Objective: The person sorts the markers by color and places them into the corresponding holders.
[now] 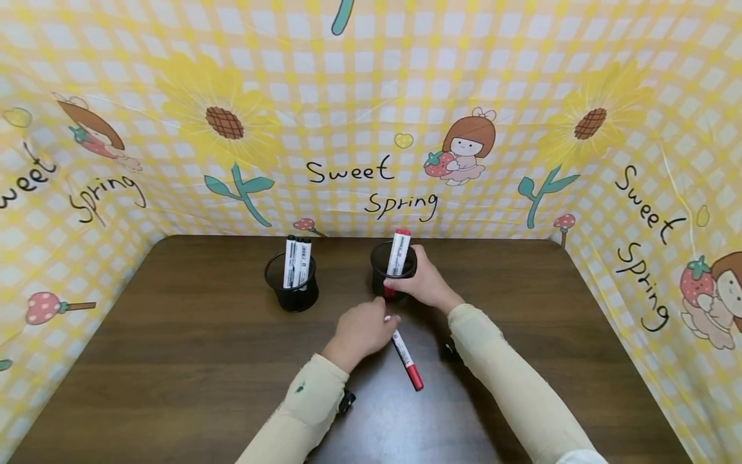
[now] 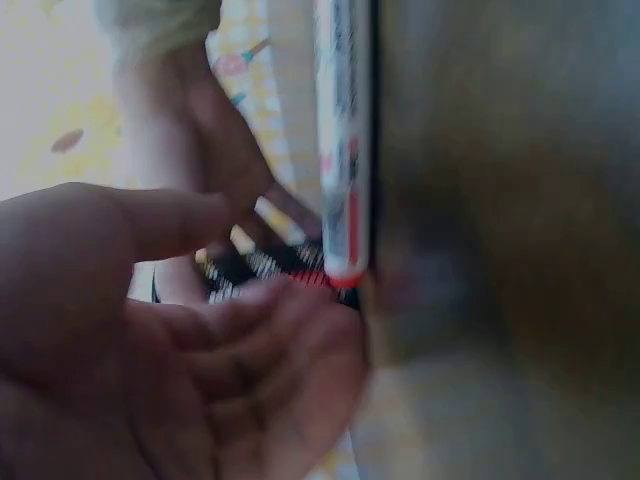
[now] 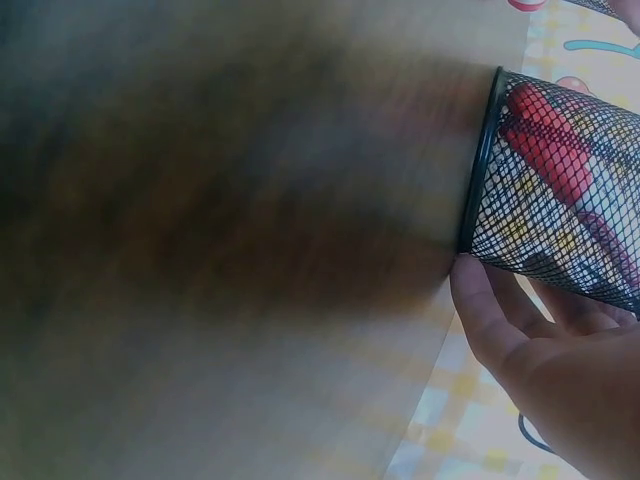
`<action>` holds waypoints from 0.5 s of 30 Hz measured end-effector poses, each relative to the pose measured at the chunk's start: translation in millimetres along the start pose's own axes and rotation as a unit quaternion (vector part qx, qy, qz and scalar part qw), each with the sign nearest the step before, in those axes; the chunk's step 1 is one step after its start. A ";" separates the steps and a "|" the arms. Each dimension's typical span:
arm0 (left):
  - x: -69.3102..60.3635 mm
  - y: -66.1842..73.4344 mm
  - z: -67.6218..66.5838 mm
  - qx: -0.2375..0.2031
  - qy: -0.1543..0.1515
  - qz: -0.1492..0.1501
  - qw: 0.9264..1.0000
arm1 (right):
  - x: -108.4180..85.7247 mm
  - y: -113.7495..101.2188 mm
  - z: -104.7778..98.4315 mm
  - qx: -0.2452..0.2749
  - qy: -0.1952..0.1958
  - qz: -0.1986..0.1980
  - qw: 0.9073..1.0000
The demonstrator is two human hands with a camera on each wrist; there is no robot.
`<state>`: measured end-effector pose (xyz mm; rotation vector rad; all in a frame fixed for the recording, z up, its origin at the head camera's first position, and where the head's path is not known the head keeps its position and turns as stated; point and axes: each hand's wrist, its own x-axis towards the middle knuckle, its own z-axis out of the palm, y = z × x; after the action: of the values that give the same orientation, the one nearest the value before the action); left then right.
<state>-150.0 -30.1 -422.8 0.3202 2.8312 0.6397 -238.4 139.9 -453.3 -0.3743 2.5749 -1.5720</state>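
Note:
A white marker with a red cap lies on the table, its far end beside my left hand. In the left wrist view that hand's thumb stands apart from the loosely bent fingers, which are close to the tip of the red marker. My right hand grips a black mesh pen cup, thumb at the front and fingers around the side. Two red-ended markers stick up out of this cup. Through its mesh, the right wrist view shows a red cap low inside.
To the left stands a second black mesh cup with several black-ended white markers in it. Both cups are near the back of the brown wooden table. A yellow checked cloth rises behind and at both sides.

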 end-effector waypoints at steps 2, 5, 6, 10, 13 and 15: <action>-4.0 4.8 9.5 0.024 -0.015 -0.019 0.999 | -0.4 0.1 -0.7 -0.003 -0.001 0.006 1.000; -7.9 10.7 22.6 0.052 0.002 -0.037 0.998 | -0.3 0.3 -0.7 -0.008 0.001 0.010 1.000; -8.7 12.4 26.0 0.059 0.013 -0.040 0.997 | -0.3 0.4 -0.5 -0.009 0.000 0.010 1.000; -8.6 15.3 32.9 0.065 0.043 -0.034 0.996 | -0.2 -0.1 0.2 -0.010 0.001 0.008 1.000; -4.9 12.4 33.1 0.046 0.038 -0.017 0.998 | 0.3 0.9 0.3 -0.009 0.000 0.006 1.000; -1.7 8.1 32.0 0.030 0.033 0.001 0.999 | 0.6 2.2 0.3 -0.008 0.000 0.005 1.000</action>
<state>-138.8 -10.7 -447.1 0.3180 2.9184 0.5768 -239.2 140.5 -455.3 -0.3628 2.5855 -1.5492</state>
